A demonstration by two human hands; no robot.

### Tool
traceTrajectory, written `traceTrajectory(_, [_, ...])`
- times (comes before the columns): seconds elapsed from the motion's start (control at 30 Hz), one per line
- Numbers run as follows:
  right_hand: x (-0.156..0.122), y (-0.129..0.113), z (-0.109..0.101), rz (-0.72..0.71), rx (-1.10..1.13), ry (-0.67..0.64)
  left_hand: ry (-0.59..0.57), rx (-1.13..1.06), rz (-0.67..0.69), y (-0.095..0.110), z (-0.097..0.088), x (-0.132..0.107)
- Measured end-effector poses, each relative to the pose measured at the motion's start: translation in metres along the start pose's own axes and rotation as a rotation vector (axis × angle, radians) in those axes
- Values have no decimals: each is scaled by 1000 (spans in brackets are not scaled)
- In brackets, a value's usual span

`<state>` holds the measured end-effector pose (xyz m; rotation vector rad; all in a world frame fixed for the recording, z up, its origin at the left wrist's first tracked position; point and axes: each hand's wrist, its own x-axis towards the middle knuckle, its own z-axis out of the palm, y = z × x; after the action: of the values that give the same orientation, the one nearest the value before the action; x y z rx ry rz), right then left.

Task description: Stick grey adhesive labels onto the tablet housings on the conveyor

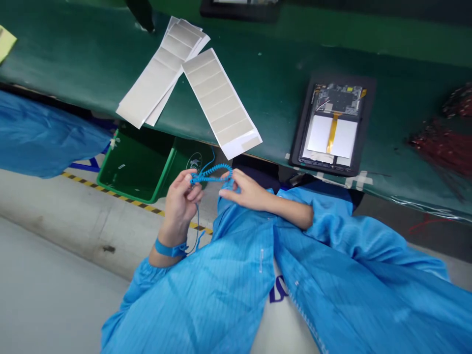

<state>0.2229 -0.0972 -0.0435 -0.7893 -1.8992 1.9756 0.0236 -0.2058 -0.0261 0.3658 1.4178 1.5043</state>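
A blue coiled cord (212, 171) is stretched in a loop between my two hands, just in front of the table edge. My left hand (181, 196) pinches the bunched end of it between thumb and fingers. On the other side, my right hand (245, 191) has its fingers closed around the cord's far bend. Around my left wrist sits a blue wrist strap (170, 248), and a thin cord hangs down between that hand and the strap.
On the green table (273, 108) lie label sheets (223, 101), an opened tablet (334, 125) on a black pad, and red wires (440, 142) at the right. A green bin (136, 162) stands below the table edge. Blue cloth (47, 135) hangs at the left.
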Motion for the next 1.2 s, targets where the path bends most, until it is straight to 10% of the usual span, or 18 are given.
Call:
traceTrajectory(0.33, [-10, -3, -1, 110, 66, 227, -249, 349, -100, -35, 39, -32])
traceTrajectory(0.63, [-24, -14, -28, -91, 341, 47, -475, 268, -251, -8, 39, -39])
traceTrajectory(0.87, [-40, -21, -27, 21, 653, 96, -320, 224, -321, -29, 43, -26])
traceTrajectory(1.2, [-61, -32, -38, 9, 772, 261, -196, 420, 17, -33, 47, -50])
